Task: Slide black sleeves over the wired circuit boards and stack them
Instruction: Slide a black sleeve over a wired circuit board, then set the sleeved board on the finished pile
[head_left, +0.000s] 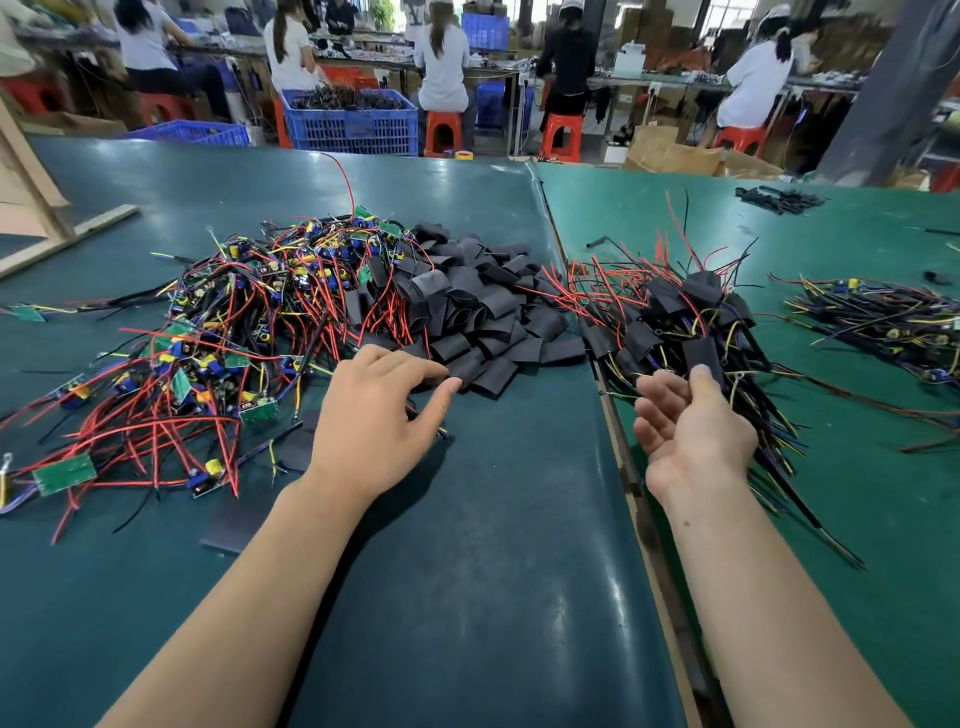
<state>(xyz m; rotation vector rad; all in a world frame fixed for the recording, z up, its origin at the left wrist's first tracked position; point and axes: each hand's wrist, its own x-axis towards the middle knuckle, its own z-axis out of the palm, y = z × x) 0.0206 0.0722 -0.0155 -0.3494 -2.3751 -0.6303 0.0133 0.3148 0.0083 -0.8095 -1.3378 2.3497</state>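
1. Left hand (371, 415) was palm down over the dark desk (493, 545), fingers relaxed and spread, its grip holding nothing, fingertips right at the near edge of the black sleeves (483, 312).
2. Those sleeves lay heaped mid-desk, just beside the tangle of unsleeved circuit boards (218, 332) on my left.
3. Right hand (691, 421) was palm up, fingers loosely curled; thumb touched a sleeved board (701, 353), though I couldn't tell whether that grip pinched it.
4. The sleeved stack (670, 317) sat on the green desk (857, 519), wires trailing toward me.
5. More wired boards (883, 322) lay far right.
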